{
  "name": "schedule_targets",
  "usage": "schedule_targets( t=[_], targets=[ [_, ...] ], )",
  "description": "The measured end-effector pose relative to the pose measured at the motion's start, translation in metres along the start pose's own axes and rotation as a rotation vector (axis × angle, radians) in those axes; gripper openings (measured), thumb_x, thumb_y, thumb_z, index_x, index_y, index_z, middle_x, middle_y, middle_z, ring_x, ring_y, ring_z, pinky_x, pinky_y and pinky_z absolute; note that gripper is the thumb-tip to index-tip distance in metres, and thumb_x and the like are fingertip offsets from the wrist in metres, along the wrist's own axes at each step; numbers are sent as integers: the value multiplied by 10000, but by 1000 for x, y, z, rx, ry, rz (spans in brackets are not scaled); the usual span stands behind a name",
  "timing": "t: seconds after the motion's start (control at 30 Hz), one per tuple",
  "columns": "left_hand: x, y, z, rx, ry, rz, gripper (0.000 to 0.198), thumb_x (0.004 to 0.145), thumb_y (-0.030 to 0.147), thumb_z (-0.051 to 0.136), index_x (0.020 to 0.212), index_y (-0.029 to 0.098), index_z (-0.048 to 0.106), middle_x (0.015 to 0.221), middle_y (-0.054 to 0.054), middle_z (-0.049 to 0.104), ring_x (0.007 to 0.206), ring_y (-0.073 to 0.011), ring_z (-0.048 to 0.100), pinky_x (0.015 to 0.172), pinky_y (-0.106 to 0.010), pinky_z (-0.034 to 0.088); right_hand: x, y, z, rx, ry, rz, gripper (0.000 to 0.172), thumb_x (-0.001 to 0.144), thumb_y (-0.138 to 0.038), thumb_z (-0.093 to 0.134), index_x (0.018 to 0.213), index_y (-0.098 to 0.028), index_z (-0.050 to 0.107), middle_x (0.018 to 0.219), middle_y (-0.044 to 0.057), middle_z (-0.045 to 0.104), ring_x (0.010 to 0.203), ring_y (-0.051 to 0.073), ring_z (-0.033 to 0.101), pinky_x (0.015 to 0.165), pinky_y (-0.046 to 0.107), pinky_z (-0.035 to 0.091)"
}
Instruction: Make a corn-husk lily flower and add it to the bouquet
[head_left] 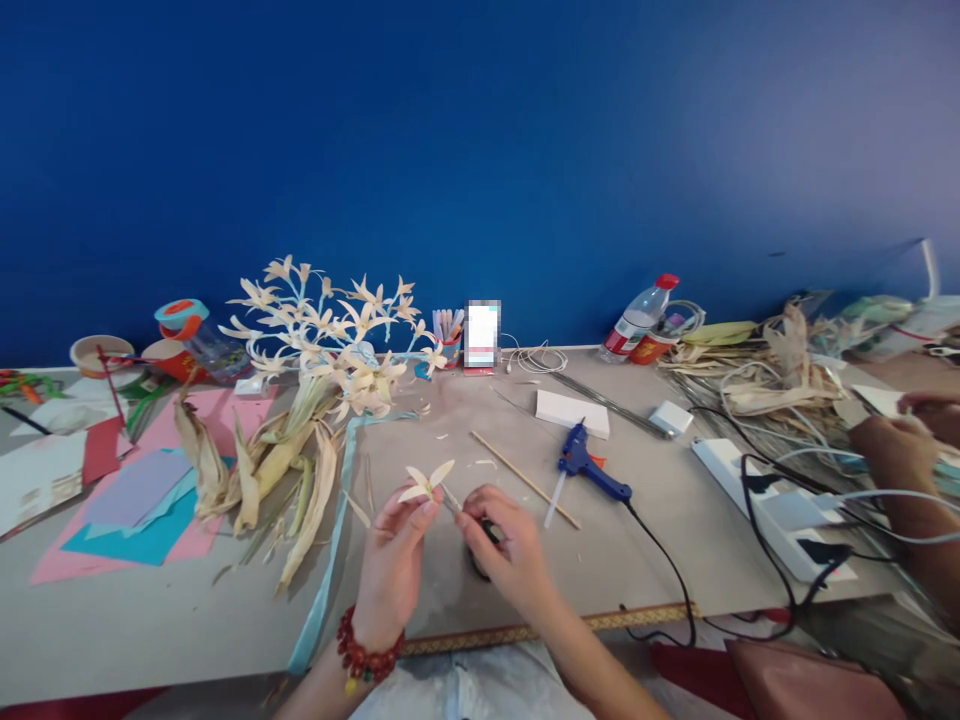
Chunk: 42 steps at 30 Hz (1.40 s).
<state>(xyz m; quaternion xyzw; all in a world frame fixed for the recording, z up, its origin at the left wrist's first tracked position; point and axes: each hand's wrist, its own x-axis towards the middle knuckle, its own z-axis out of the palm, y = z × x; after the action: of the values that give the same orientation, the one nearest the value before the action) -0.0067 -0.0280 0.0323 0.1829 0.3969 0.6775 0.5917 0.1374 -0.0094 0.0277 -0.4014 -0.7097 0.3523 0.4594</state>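
Two hands meet above the near edge of the counter (675, 540). Left hand (394, 560), bracelet (364, 655) on its wrist, is pinched shut on a small pale flower (426, 482) held just above the counter. Right hand (502, 545) is curled closed on the flower's thin stem (450, 497), with a dark roll (480, 562) partly hidden beneath. Beyond lie a stick (525, 480), a glue gun (589, 468) and a white box (572, 412). Husks (285, 470) lie to the left. Farthest back, a flower bunch (330, 340) and a bottle (637, 315) are by the wall.
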Motion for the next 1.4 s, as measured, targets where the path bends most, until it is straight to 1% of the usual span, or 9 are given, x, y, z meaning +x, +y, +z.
schedule_targets(
  t=[0.17,0.3,0.5,0.7,0.83,0.93,1.07,1.23,1.4],
  targets=[
    [5,7,-6,23,32,21,154,630,218,825,718,198,700,774,-1,714,831,-142,641,804,-234,466,10,17,-28,-362,-20,78,99,910,-234,536,968,-212,614,734,16,638,610,163,571,589,267,427],
    [4,7,-9,34,15,23,136,658,227,805,727,203,691,775,1,703,822,-149,635,805,-253,470,39,24,-44,-518,-109,-32,129,895,-198,542,877,-219,668,844,51,691,771,201,633,694,301,460],
    [2,6,-13,60,-26,17,122,701,255,777,724,191,676,764,-8,673,812,-155,614,812,-270,460,68,28,-63,-572,-59,26,141,881,-222,541,893,-214,682,865,47,706,768,198,658,667,289,482],
    [4,8,-15,61,-38,9,114,727,261,759,733,196,666,792,-14,665,839,-156,595,827,-272,448,46,59,-127,-883,128,180,284,834,-222,515,1098,-184,614,1103,108,664,967,276,631,812,381,491],
    [6,5,-14,47,-51,-26,124,717,259,770,735,196,665,789,-8,665,835,-149,590,827,-258,444,18,91,-157,-1118,45,301,513,754,-211,550,1261,-135,522,1292,176,558,1072,339,572,890,445,461],
    [6,4,-11,38,-56,-41,121,715,255,772,738,196,668,788,-12,671,828,-152,593,822,-263,446,11,106,-161,-1167,-39,279,539,731,-212,561,1260,-120,520,1342,184,523,1146,348,529,930,444,437],
    [4,6,-8,45,-55,-30,126,704,252,780,739,197,673,796,-10,664,834,-154,588,810,-259,442,14,116,-162,-1213,-86,237,403,730,-246,564,1117,-141,605,1339,170,541,1195,352,501,990,453,382],
    [2,10,-8,40,-56,-9,132,704,250,780,720,192,662,759,-3,637,818,-152,573,801,-262,432,23,123,-171,-1121,-134,209,355,684,-285,588,1007,-142,628,1362,202,527,1241,378,484,1071,545,260],
    [0,9,-10,35,-54,-35,132,698,241,783,716,189,663,761,-14,652,808,-156,581,801,-271,428,30,125,-185,-1027,-121,200,372,679,-282,584,1030,-158,599,1209,178,632,1080,338,609,1051,509,321]
  ],
)
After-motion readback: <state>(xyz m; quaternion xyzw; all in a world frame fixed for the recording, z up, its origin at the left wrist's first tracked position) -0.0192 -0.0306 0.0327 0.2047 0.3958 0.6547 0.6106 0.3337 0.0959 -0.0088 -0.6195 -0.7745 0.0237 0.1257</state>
